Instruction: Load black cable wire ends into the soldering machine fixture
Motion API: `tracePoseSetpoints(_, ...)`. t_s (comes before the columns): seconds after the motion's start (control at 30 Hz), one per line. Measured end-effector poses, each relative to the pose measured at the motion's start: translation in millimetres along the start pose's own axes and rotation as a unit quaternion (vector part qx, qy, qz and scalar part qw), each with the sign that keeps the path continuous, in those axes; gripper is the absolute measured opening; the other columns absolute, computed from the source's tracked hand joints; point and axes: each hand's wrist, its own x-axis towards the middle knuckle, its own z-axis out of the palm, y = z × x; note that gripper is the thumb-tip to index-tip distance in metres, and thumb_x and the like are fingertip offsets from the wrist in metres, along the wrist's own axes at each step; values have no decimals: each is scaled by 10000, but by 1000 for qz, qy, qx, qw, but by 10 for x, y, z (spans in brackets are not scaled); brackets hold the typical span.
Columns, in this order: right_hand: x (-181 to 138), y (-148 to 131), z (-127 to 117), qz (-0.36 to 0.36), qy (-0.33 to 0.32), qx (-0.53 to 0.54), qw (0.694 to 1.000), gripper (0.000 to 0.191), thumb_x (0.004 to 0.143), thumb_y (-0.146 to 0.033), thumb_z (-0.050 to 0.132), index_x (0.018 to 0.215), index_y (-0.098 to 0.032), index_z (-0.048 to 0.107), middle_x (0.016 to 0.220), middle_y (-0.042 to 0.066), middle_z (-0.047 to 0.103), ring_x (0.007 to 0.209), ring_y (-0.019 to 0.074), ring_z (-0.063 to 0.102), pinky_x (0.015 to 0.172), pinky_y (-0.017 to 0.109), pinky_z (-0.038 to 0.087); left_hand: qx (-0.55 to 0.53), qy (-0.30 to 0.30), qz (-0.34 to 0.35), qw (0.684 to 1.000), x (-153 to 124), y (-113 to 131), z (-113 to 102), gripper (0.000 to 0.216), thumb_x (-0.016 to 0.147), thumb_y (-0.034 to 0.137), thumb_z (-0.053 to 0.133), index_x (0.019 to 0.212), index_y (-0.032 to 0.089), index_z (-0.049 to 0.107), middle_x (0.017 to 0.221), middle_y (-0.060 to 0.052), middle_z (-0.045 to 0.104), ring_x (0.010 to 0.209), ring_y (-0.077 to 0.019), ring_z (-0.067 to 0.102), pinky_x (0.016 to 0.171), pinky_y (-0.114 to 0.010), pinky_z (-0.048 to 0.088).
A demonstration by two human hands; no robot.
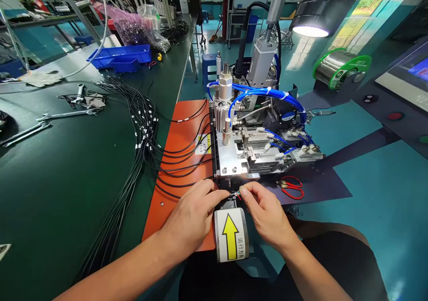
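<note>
Cable (233, 195) is lying at the near edge of the machine (234, 158), running between both hands. The counter (100, 176) is stretching along the machine's left, with the orange board (182, 134) filling the space between. A bundle (142, 134) of black leads is resting on the counter, left of the machine, several reaching across to it. The left hand (197, 207) is pinching the cable; the right hand (265, 205) is pinching its thin wires (238, 194). Scissors (285, 185) are lying by the machine's near right corner.
</note>
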Motion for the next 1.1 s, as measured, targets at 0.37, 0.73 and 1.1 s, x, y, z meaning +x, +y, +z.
tracePoseSetpoints(0.37,19,26,6,4,5,-8,1000,474,1015,-550,432,923,-112,587,819,17,530,739,61,457,640,122,390,20,2,-10,1000,0,-18,18,301,945,113,414,1104,230,641,975,-31,516,892,-87,451,763,-197,406)
tracePoseSetpoints(0.73,15,12,17,8,7,3,1000,486,1010,-563,429,935,-110,586,841,22,542,756,68,470,659,120,403,29,2,2,1000,0,-8,31,289,934,105,433,1102,223,636,952,-34,503,868,-95,435,744,-201,397)
tracePoseSetpoints(1.1,-18,9,33,22,12,8,1000,523,993,-601,433,937,-105,588,840,36,546,747,82,467,643,139,395,76,12,50,996,4,-19,25,330,896,73,476,1151,218,627,961,-36,514,885,-111,432,747,-218,392)
